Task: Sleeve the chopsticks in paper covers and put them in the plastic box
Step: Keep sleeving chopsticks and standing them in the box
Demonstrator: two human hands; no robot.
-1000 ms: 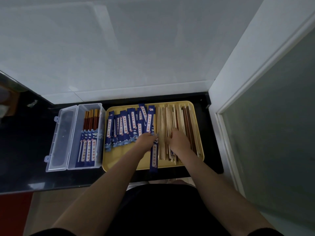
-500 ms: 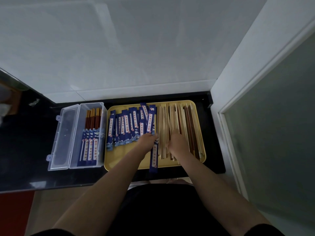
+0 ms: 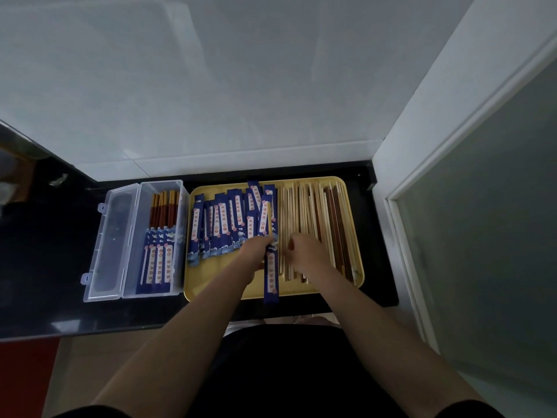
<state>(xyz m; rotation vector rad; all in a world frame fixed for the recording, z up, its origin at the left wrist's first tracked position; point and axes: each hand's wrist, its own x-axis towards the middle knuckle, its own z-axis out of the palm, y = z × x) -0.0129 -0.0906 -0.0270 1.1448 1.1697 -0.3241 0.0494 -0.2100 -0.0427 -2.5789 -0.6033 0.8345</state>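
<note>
A yellow tray (image 3: pixel 221 283) on the dark counter holds a pile of blue paper covers (image 3: pixel 229 221) on its left half and loose light and dark chopsticks (image 3: pixel 319 215) on its right half. My left hand (image 3: pixel 256 251) grips one blue cover (image 3: pixel 270 276), whose lower end hangs past the tray's near rim. My right hand (image 3: pixel 304 254) rests on the chopsticks with fingers curled over their near ends; whether it pinches any is hidden. The clear plastic box (image 3: pixel 177 236) left of the tray holds several sleeved chopsticks (image 3: pixel 159 260).
The box's clear lid (image 3: pixel 111 245) lies open flat to the left. A white wall rises behind the counter and a white door frame (image 3: pixel 401 206) stands close on the right. The counter's front edge runs just below the tray.
The view has shifted slightly. My right hand has moved a little left along the chopsticks toward the cover in my left hand, which has stayed put.
</note>
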